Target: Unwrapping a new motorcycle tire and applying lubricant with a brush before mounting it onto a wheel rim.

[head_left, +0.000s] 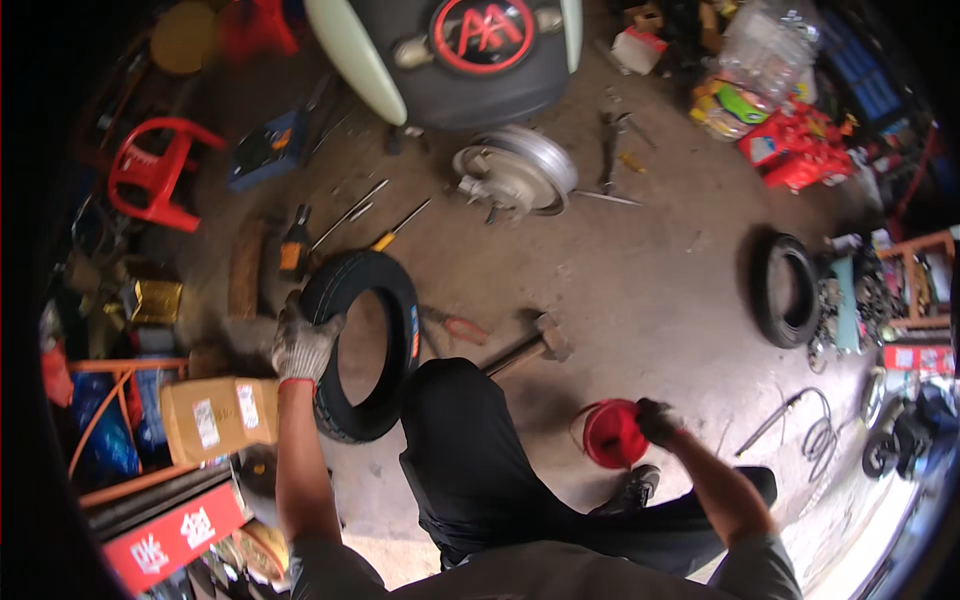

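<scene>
- Left hand (305,345) first: it wears a pale knitted glove with a red cuff, and it's clamped on the left side of the black tyre (398,290), fingers curled over the rubber.
- That tyre is right here in front of the left knee (452,392), matte rubber, an open ring, grooved tread along its outer edge and a small coloured label on the right side.
- Over to the right hand (660,422): darker glove, fingers drawn in at the right rim of a round red bucket (597,440); whether they close on the rim or on something inside, I can't tell.
- Between tyre and bucket, on the smooth, stained floor (650,270), lie red-handled pliers (466,330) and a hammer (553,338) with a blocky, dull metal head.
- Just beyond the tyre: a slim tool with a yellow handle (385,241), a dark bottle with an orange band (295,245), and a rough wooden block (245,270).
- Further out, a silvery metal wheel (520,170) shows its smooth, round rim.
- Far right, a second tyre (790,290), and nearer the person a thin, looping hose (820,435).
- Off left, a brown cardboard box (220,418) and, farther up, a glossy red plastic chair (160,170).
</scene>
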